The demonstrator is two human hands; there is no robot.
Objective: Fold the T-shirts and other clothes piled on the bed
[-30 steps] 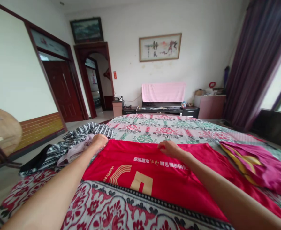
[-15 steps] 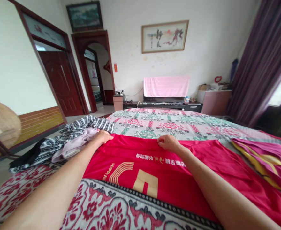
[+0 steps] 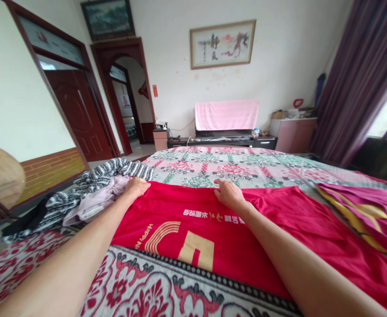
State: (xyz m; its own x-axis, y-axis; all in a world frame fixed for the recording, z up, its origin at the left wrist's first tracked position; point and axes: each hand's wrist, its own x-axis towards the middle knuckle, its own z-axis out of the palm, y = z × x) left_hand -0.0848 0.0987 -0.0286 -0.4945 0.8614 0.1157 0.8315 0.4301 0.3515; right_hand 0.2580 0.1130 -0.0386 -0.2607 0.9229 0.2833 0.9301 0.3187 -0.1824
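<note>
A red T-shirt [image 3: 167,200] with gold and white print lies spread across the patterned bedspread [image 3: 140,277], its lettering upside down to me. At its far left corner my left hand [image 3: 137,187] is closed on the fabric. My right hand [image 3: 229,193] is at the middle of the far edge, fingers curled on the cloth; the fingertips are partly hidden. To the right the shirt runs on in loose wrinkles under my right forearm.
Striped black-and-white clothing [image 3: 114,169] and a pale pink garment [image 3: 97,200] are heaped at left. A folded magenta and yellow cloth [image 3: 368,211] lies at right. Beyond the bed stand a low black cabinet [image 3: 264,143] and a pink-draped screen [image 3: 226,115].
The view has tilted and shifted slightly. My right hand has turned a little, its fingers lifting and loosening at the edge. My left hand keeps its hold on the corner.
</note>
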